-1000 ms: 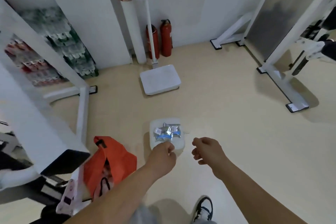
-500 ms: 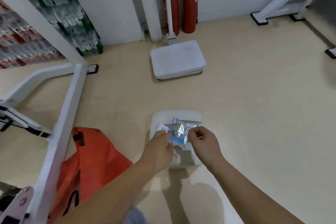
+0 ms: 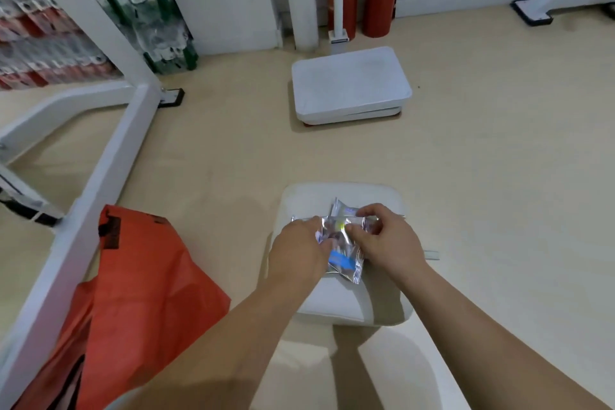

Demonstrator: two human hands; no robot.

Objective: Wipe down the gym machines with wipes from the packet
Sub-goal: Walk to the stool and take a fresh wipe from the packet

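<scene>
No text, brand or number can be read here with certainty. The silver packet point(image 3: 342, 253) carries a blue label with some pale marks on it, and the print on the foil around it is too blurred to make out. The orange bag point(image 3: 139, 276) has black printing near its upper left edge. The fabric is folded there, and the marks do not form letters that I can read. The bottles and cans point(image 3: 146, 10) on the shelves at the left show green and red labels, all of them blurred.
</scene>
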